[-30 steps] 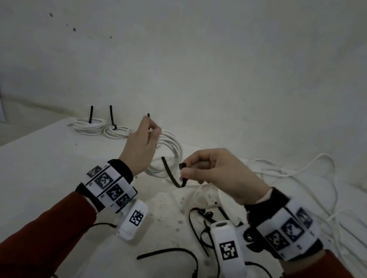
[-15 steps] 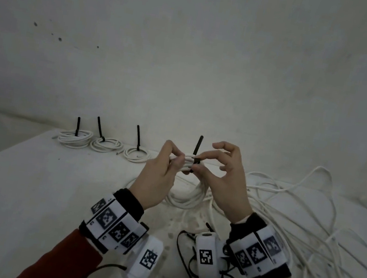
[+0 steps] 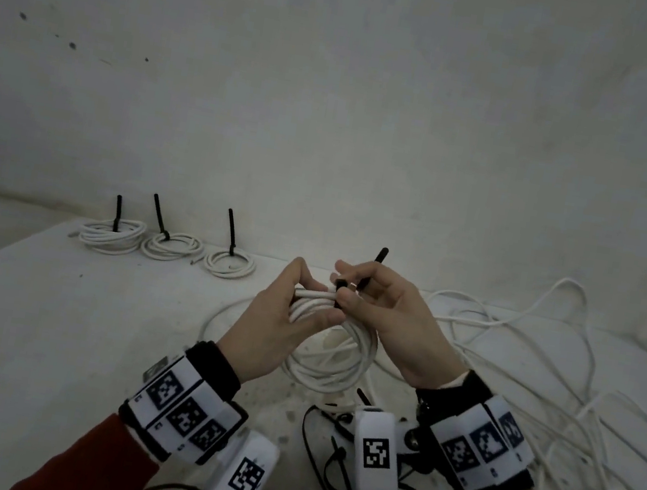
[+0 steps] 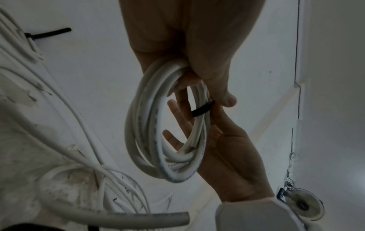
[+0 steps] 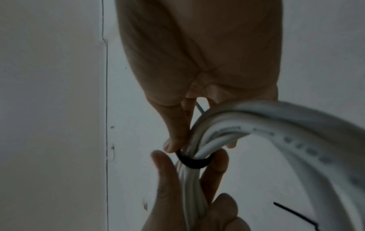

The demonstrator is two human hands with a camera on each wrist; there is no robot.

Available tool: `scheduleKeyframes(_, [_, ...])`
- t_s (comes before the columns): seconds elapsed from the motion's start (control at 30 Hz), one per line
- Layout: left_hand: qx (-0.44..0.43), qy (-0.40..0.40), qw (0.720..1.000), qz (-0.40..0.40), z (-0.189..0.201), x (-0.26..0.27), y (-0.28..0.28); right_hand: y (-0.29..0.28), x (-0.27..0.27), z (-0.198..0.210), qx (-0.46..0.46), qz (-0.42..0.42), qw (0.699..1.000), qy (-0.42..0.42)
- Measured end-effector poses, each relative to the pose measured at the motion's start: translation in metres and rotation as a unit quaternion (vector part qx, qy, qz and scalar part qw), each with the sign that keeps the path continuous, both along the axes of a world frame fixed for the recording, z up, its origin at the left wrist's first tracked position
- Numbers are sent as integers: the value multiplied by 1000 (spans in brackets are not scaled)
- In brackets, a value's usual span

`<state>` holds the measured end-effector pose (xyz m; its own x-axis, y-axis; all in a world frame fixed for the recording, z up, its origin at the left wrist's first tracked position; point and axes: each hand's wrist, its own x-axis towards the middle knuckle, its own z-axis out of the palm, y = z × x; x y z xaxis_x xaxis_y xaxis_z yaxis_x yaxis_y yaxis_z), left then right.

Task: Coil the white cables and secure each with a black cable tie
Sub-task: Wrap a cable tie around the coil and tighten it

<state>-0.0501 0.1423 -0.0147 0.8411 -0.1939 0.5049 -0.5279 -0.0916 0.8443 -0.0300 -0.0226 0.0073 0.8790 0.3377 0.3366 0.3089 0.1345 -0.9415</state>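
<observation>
A white cable coil (image 3: 331, 358) hangs in the air between both hands above the table. My left hand (image 3: 314, 294) pinches the bundled strands at the coil's top. A black cable tie (image 3: 341, 290) is looped around those strands, and its tail (image 3: 379, 255) points up. My right hand (image 3: 345, 286) pinches the tie at its head, close against the left fingers. In the left wrist view the tie (image 4: 203, 111) bands the coil (image 4: 142, 125). The right wrist view shows the loop (image 5: 194, 161) snug around the strands (image 5: 237, 128).
Three tied coils (image 3: 111, 238) (image 3: 173, 248) (image 3: 230, 264) sit in a row at the back left of the white table (image 3: 46, 328). Loose white cables (image 3: 545, 386) sprawl over the right side. Spare black ties (image 3: 330, 457) lie near the front, under my wrists.
A second ago the hands were apart and my right hand held a loose tie. They have come together, and the tie is now looped round the coil. Little has moved in the last half second.
</observation>
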Motion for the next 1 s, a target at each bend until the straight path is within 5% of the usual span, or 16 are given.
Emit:
scheduleKeyframes(0.17, [-68,39,997,-28,0,3,5,7,-8,11,-20,-52,998,-3])
scheduleKeyframes(0.37, [-100,75,990,-59,5,-2,3,4,-13,20,73,-133,988,37])
scheduleKeyframes(0.5, [-145,91,981,-93,5,-1,6,0,-11,20,51,-178,983,-13])
scheduleKeyframes(0.7, [-177,90,971,-133,6,1,10,-6,-8,17,-121,-220,957,-145])
scheduleKeyframes(1.0, [-165,110,975,-106,6,-2,8,-8,-12,20,-121,-219,948,-195])
